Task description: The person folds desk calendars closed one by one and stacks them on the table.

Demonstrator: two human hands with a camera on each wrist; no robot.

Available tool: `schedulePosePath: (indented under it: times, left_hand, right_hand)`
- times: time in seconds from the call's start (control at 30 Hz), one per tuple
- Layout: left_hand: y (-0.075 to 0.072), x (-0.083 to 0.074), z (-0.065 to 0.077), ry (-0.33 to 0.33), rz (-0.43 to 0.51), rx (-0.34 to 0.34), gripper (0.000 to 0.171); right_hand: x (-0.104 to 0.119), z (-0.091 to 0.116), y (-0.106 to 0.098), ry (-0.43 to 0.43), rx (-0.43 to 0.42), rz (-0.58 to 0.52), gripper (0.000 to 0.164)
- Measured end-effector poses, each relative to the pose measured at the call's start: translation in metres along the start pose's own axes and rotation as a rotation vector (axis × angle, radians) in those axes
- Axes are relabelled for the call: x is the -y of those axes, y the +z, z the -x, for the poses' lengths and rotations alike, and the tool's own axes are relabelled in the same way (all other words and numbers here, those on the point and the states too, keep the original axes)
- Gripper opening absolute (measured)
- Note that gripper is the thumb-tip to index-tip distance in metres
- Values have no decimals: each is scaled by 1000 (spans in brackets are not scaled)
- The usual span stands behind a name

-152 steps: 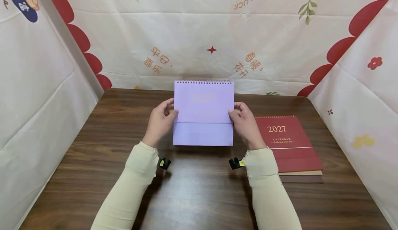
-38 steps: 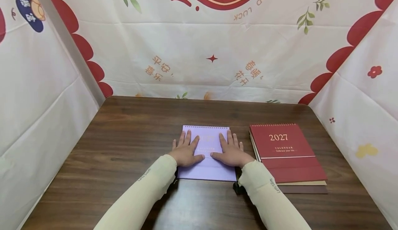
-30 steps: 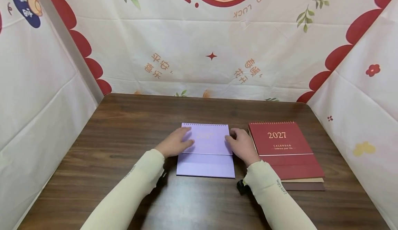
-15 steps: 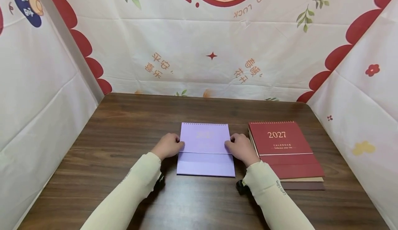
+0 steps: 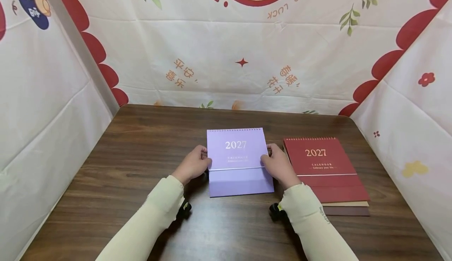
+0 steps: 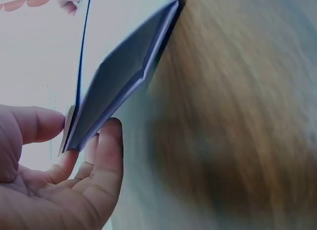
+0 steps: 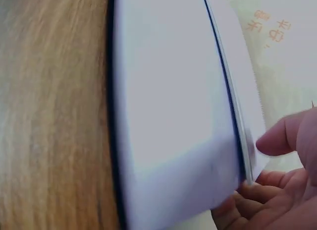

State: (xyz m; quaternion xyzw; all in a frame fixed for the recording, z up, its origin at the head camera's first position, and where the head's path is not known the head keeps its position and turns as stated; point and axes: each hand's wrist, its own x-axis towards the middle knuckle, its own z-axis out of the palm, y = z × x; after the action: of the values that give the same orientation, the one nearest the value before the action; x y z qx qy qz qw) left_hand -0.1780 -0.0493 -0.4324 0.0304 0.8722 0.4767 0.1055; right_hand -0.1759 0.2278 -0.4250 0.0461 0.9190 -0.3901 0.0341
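A purple desk calendar [image 5: 236,155] marked 2027, with a spiral binding along its top, is held between both hands in the head view. My left hand [image 5: 192,163] pinches its left edge, thumb in front and fingers behind. At the opposite edge my right hand [image 5: 280,165] grips in the same way. In the left wrist view the folded side of the calendar [image 6: 119,56] shows a gap between its boards, with the left hand [image 6: 64,175] at its edge. The right wrist view has the right hand [image 7: 282,175] at the calendar's edge [image 7: 173,101].
Just right of the right hand lies a red 2027 calendar [image 5: 326,167] on top of a tan one and a dark brown one [image 5: 347,210]. The brown wooden table [image 5: 141,143] is bordered by printed white cloth [image 5: 226,45] at the back and sides.
Both hands first held the purple calendar up, then lay flat on it on the table. They have since moved to its side edges, gripped it and raised and tilted it.
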Motion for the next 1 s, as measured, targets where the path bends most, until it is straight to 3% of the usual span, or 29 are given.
schedulePosePath:
  times: [0.23, 0.43, 0.67, 0.87, 1.0]
  left_hand:
    - [9, -16, -2, 69, 23, 15, 40]
    - [22, -36, -11, 123, 56, 18, 44]
    - [62, -70, -29, 134, 304, 64, 47]
    - [99, -98, -30, 133, 288, 50, 50]
    - [119, -112, -24, 116, 284, 91, 55]
  right_hand:
    - [-3, 1, -19, -30, 12, -5, 62]
    - [-8, -2, -51, -36, 30, 18, 64]
    - [-31, -10, -105, -75, 22, 156, 63]
    - [-60, -13, -139, -50, 26, 210, 63]
    - [-77, -10, -154, 0, 47, 200, 63]
